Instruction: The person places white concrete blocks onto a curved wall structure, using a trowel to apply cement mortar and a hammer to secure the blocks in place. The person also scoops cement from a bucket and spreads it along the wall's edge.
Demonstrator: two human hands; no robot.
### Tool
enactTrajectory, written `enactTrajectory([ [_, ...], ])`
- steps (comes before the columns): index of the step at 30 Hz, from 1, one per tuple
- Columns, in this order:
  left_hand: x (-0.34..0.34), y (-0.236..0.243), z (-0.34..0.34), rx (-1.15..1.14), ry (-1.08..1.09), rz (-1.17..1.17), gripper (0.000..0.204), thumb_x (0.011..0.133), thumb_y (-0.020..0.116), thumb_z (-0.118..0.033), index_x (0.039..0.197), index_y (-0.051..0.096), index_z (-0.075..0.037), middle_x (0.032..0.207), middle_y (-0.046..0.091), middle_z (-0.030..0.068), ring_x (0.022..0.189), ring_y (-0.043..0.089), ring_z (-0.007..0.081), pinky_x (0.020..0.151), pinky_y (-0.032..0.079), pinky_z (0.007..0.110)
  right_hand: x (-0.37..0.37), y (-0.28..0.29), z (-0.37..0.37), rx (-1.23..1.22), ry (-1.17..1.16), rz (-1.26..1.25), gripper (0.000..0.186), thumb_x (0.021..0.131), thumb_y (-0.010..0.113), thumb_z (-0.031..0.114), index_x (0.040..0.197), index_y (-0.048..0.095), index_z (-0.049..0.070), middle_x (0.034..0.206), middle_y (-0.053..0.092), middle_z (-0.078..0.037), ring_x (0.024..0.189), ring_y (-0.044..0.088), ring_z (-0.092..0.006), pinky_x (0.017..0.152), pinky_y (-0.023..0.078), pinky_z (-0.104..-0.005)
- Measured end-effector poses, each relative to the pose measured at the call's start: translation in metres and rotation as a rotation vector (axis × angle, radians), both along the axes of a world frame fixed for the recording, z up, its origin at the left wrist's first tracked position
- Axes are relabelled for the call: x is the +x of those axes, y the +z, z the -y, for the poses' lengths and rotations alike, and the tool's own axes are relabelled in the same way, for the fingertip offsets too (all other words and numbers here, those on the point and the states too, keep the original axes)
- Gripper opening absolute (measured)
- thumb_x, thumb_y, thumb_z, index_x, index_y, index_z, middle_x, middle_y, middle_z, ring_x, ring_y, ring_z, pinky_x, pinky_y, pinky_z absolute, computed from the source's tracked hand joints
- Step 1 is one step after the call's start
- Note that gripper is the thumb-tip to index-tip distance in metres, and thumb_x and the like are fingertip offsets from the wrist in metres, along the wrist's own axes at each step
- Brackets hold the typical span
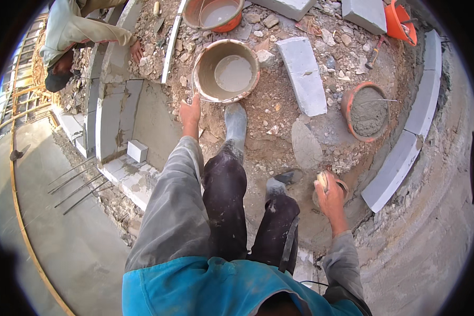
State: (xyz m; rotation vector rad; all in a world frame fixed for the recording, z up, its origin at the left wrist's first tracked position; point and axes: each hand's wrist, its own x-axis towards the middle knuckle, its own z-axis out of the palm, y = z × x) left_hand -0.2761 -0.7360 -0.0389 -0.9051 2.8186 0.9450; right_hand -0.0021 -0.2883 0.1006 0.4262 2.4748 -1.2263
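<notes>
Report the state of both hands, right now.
Left hand: closed at the near edge of the bucket of murky liquid; rim or wire cannot be told.
Right hand: closed, holding a pale handle.

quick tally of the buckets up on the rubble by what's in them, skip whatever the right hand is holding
Watery liquid: 2 (bucket at the left hand, top-edge bucket)
Thick grey mix: 1 (right-side bucket)
Contents unclear: 1 (tilted orange bucket)
Total: 4 buckets
</notes>
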Motion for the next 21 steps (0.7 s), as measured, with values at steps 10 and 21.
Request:
enactTrajectory([
  [10,-0.065,-0.021,-0.03,0.441,-0.19,-0.055,0.042,0.078,0.059,-0.012,0.117,0.064,0.003,0.099,0.069,0.0155,0.084,0.066,0.0212,0.077,0.051,0.032,-0.315,-0.047,0.088,0.577,0.648,-0.179,0.032,0.089,0.059,0.018,0.117,0.052,0.002,0.093,0.065,-0.018,0.083,0.067,-0.0383,0.072,0.055,-0.0459],
  [21,-0.044,0.015,-0.066,0.391,-0.298,-0.233,0.039,0.081,0.058,-0.008,0.118,0.061,0.006,0.1,0.066,0.0171,0.092,0.064,0.0253,0.085,0.048,0.034,-0.356,-0.108,0.105,0.621,0.869,0.066,0.018,0.083,0.057,0.009,0.096,0.064,-0.001,0.093,0.069,-0.021,0.09,0.068,-0.0359,0.079,0.054,-0.0459],
])
